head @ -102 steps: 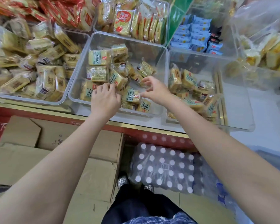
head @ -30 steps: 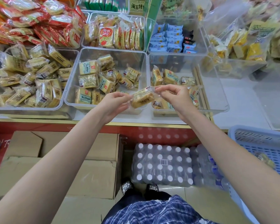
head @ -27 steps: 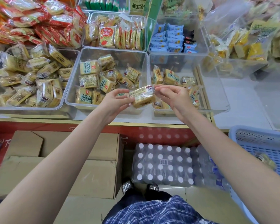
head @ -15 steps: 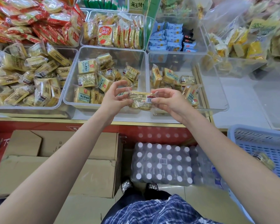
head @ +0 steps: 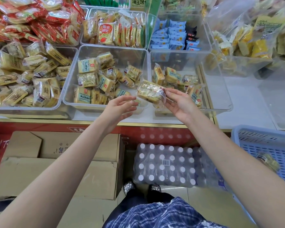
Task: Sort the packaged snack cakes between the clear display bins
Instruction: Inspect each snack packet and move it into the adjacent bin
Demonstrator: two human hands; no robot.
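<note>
A yellow snack cake in clear wrap (head: 149, 93) hangs in the air over the front walls of two clear bins. My right hand (head: 178, 105) pinches its right end between thumb and fingers. My left hand (head: 120, 107) is just left of the cake, fingers relaxed and apart from it. The middle bin (head: 112, 51) holds several similar yellow cakes. The right bin (head: 220, 89) holds several more on its left side.
A fuller left bin (head: 62, 100) of yellow cakes sits beside the middle one. Bins of red, orange and blue packets stand behind. Cardboard boxes (head: 56, 162), a shrink-wrapped bottle pack (head: 164, 165) and a blue basket (head: 266, 145) lie below the counter.
My left hand has let go of the cake's left end; only my right hand holds it now. The cake has shifted right and a little up.
</note>
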